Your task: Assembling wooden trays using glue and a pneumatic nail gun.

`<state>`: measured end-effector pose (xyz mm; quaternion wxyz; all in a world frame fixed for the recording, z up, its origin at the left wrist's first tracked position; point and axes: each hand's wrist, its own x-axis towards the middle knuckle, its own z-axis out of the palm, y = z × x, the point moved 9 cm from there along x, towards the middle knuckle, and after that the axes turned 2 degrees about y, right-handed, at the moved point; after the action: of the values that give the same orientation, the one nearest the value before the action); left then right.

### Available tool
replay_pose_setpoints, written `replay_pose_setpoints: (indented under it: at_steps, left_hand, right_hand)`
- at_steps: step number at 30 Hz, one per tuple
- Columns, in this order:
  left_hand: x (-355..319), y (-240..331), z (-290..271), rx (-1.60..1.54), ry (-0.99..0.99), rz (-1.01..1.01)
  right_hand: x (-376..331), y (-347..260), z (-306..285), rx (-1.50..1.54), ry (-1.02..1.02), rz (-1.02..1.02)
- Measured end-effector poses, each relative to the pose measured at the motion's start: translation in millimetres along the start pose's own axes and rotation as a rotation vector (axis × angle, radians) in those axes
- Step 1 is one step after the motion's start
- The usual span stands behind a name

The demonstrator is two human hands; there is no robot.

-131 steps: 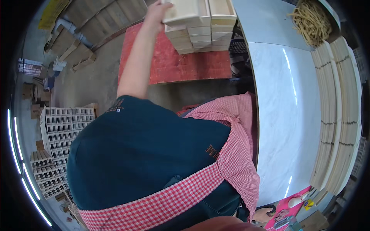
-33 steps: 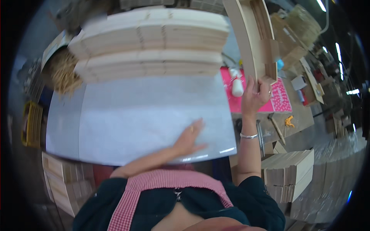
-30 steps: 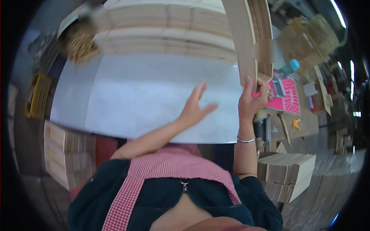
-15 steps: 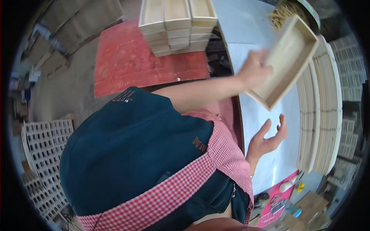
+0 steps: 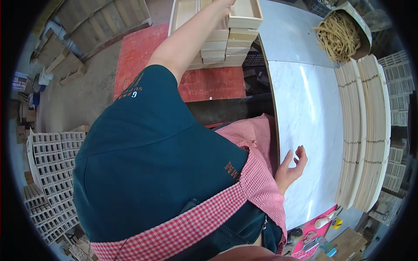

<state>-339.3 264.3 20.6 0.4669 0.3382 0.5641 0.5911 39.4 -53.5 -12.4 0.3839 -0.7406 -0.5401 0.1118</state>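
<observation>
The left hand reached far up to the top wooden box of a stack at the far edge; only the wrist showed there, so whether its fingers gripped the box could not be told. That box lay flat, open side up, its long axis running away from the person. Two stacks of boxes stood side by side on the red board, about five layers visible in the right one. The right hand hovered at the near edge of the white marble table, fingers loosely spread and holding nothing. Two long bundles of thin wood slats lay along the table's right side, and one carton of tan strands sat at the far right.
</observation>
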Motion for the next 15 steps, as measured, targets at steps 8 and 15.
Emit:
replay_pose_setpoints:
  at_steps: [8,15]
  left_hand:
    - [27.4,-23.7,23.2,0.095,0.028,0.040]
    - [42.0,-40.4,29.5,0.183,0.078,0.095]
  right_hand:
    - [-1.7,19.2,0.9,-0.008,-0.029,0.085]
    - [2.6,19.5,5.4,0.021,-0.061,0.094]
